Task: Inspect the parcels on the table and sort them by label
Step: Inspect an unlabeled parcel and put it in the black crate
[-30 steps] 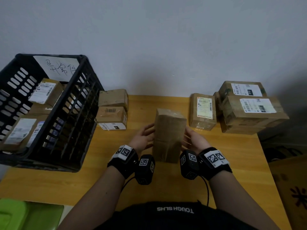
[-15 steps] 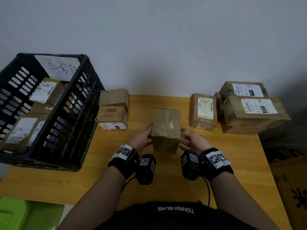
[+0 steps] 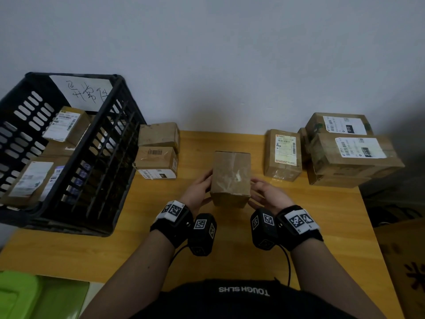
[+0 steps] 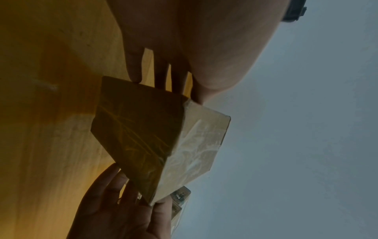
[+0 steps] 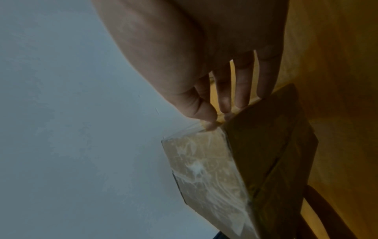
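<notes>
The inspection step appears to be in hand: a plain brown cardboard parcel wrapped in clear tape (image 3: pixel 231 178) is held up between both hands over the middle of the yellow wooden table (image 3: pixel 333 217), and no label can be seen on the faces turned to the head camera or to either wrist camera. The next move is judged to call for a further turn of the parcel, so that its hidden faces are brought into view, before a pile is chosen for it. The left hand (image 3: pixel 199 192) is set against the parcel's left side, its fingers (image 4: pixel 134 67) reaching straight to the box edge with the thumb at the near corner; the right hand (image 3: pixel 268 195) is set against the right side, palm turned inward, the fingers (image 5: pixel 242 90) extended to the edge and the thumb pressed at the taped corner. The parcel is thus clamped between the two hands by fingertip pressure rather than wrapped by curled fingers. A black slatted plastic crate (image 3: pixel 101 166) holding labelled boxes stands at the table's left edge, two small stacked cardboard boxes (image 3: pixel 158 150) lie just beside it by the back edge, and labelled brown cardboard boxes (image 3: pixel 345 148) are piled at the back right corner.
</notes>
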